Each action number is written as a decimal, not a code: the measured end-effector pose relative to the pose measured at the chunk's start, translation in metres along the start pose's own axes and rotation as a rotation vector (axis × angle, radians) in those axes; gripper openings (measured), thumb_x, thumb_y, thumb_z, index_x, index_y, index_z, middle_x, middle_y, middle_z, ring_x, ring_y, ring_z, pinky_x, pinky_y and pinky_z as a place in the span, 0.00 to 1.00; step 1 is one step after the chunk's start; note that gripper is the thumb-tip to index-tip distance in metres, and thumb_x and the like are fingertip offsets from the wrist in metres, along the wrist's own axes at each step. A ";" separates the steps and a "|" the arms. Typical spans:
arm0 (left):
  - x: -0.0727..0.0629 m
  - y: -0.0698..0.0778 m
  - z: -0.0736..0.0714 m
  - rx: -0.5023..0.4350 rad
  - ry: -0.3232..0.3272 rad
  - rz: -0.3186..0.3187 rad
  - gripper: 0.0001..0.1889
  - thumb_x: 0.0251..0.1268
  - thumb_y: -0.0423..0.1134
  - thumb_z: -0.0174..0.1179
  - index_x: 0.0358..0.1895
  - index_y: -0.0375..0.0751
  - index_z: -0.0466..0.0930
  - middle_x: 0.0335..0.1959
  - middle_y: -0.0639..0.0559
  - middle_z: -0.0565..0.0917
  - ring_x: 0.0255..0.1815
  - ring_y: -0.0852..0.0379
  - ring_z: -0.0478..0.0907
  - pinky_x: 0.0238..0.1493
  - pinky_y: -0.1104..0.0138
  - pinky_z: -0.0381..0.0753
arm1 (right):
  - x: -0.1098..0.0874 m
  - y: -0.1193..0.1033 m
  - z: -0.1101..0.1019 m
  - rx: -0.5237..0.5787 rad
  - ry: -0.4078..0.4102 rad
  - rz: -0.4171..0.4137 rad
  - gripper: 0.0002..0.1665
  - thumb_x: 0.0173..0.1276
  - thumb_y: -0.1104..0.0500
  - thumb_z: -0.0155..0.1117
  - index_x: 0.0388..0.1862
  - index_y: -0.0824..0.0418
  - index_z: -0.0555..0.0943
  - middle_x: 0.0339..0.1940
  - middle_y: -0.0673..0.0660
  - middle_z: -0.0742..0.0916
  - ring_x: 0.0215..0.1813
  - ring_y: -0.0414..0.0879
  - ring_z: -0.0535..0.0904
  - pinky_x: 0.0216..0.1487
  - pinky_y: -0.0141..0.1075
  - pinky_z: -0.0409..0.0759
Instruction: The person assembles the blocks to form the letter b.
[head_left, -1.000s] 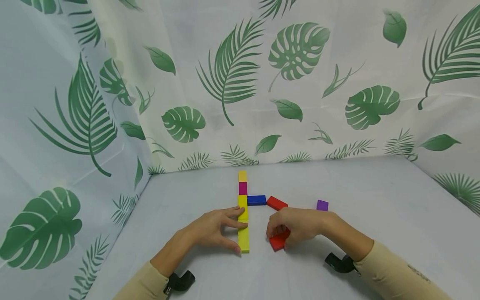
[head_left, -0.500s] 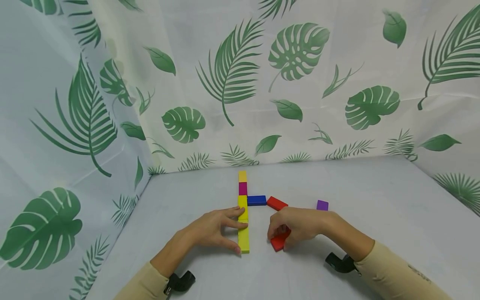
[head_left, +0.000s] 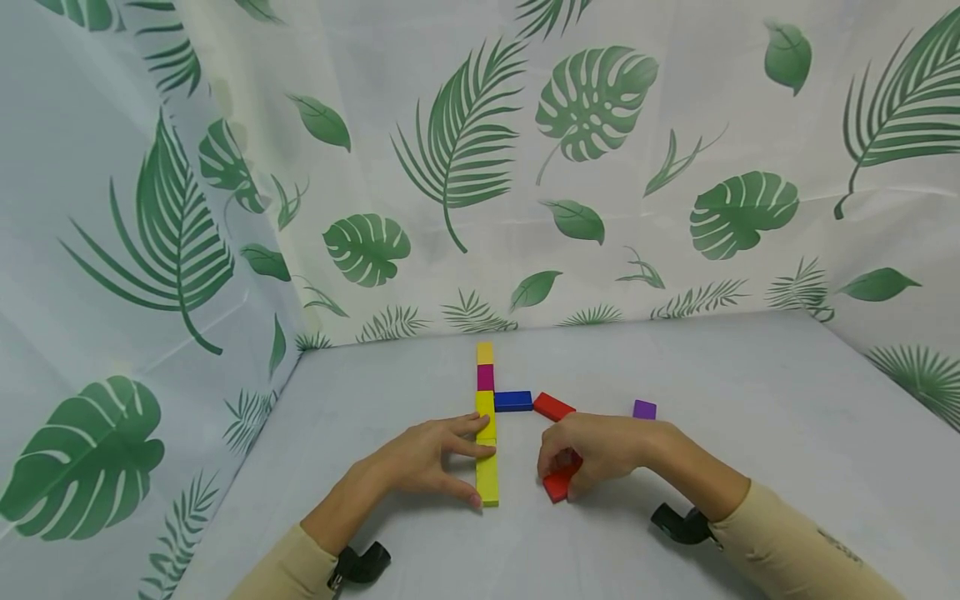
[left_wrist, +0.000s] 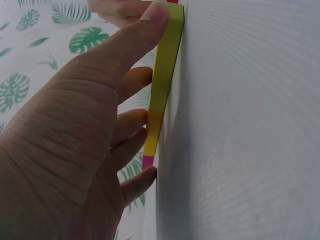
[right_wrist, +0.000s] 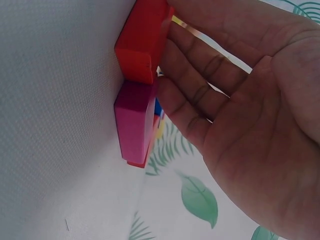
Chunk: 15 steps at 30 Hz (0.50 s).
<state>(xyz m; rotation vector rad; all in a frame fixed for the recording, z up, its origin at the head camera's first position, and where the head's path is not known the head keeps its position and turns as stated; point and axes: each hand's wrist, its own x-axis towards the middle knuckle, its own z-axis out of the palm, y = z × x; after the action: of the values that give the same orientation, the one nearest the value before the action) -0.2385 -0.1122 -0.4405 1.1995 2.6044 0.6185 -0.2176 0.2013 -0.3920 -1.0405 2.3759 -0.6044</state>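
A straight column of blocks runs away from me in the head view: two long yellow blocks (head_left: 488, 483), a magenta block (head_left: 486, 377) and a light yellow block (head_left: 485, 353). My left hand (head_left: 431, 454) lies along their left side, fingers spread, with fingertips touching the yellow blocks and the thumb at the near end. My right hand (head_left: 596, 444) pinches a red block (head_left: 557, 485) between thumb and fingers. In the right wrist view this block meets a magenta-purple block (right_wrist: 135, 127), which the hand hides in the head view.
A blue block (head_left: 513, 402) extends right from the column, and another red block (head_left: 554, 407) slants on from its end. Farther right lies a purple block (head_left: 644, 410). All rest on a white table (head_left: 750, 392) backed by a leaf-printed curtain (head_left: 480, 275).
My right hand and the red block it pinches have shifted slightly to the right. The left hand and the yellow column have stayed in place.
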 end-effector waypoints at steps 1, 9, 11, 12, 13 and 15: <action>0.000 0.000 0.000 0.000 0.000 0.000 0.40 0.49 0.74 0.71 0.69 0.70 0.78 0.82 0.64 0.63 0.85 0.60 0.54 0.80 0.48 0.64 | 0.000 0.000 0.000 0.001 0.000 0.002 0.19 0.60 0.59 0.81 0.48 0.40 0.89 0.44 0.38 0.85 0.49 0.37 0.80 0.49 0.33 0.83; 0.000 -0.001 0.001 -0.002 -0.003 -0.004 0.40 0.49 0.75 0.71 0.69 0.71 0.78 0.82 0.65 0.62 0.85 0.60 0.54 0.81 0.47 0.64 | -0.001 0.000 0.000 -0.003 0.001 0.007 0.20 0.59 0.59 0.82 0.47 0.39 0.89 0.43 0.38 0.85 0.49 0.36 0.79 0.49 0.32 0.83; 0.000 -0.001 0.001 0.001 -0.003 -0.003 0.40 0.49 0.75 0.71 0.69 0.71 0.78 0.82 0.65 0.62 0.85 0.60 0.54 0.80 0.47 0.64 | -0.001 0.000 0.000 -0.005 0.001 0.007 0.20 0.59 0.59 0.82 0.47 0.39 0.89 0.43 0.38 0.86 0.49 0.36 0.79 0.49 0.33 0.83; 0.000 -0.001 0.001 0.001 -0.003 -0.003 0.40 0.49 0.75 0.71 0.69 0.71 0.78 0.82 0.65 0.62 0.85 0.60 0.54 0.80 0.47 0.64 | -0.001 0.000 0.000 -0.005 0.000 0.007 0.20 0.59 0.59 0.82 0.47 0.39 0.89 0.43 0.38 0.86 0.49 0.36 0.79 0.50 0.33 0.83; 0.000 -0.002 0.001 0.001 -0.003 -0.002 0.40 0.49 0.75 0.71 0.69 0.71 0.78 0.82 0.65 0.62 0.85 0.60 0.54 0.81 0.47 0.64 | -0.001 0.000 0.000 -0.006 -0.001 0.007 0.20 0.59 0.59 0.82 0.47 0.39 0.89 0.43 0.38 0.86 0.49 0.36 0.79 0.50 0.33 0.83; 0.000 -0.002 0.002 0.000 -0.003 -0.001 0.40 0.49 0.75 0.71 0.69 0.70 0.78 0.82 0.65 0.62 0.85 0.60 0.54 0.81 0.47 0.64 | -0.001 0.000 0.000 -0.008 -0.002 0.009 0.20 0.59 0.59 0.82 0.47 0.39 0.89 0.43 0.38 0.86 0.49 0.36 0.79 0.50 0.33 0.83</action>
<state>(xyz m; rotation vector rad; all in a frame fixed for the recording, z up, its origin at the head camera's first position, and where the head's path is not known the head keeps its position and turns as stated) -0.2391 -0.1129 -0.4427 1.1983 2.6028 0.6157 -0.2172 0.2023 -0.3915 -1.0329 2.3817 -0.5909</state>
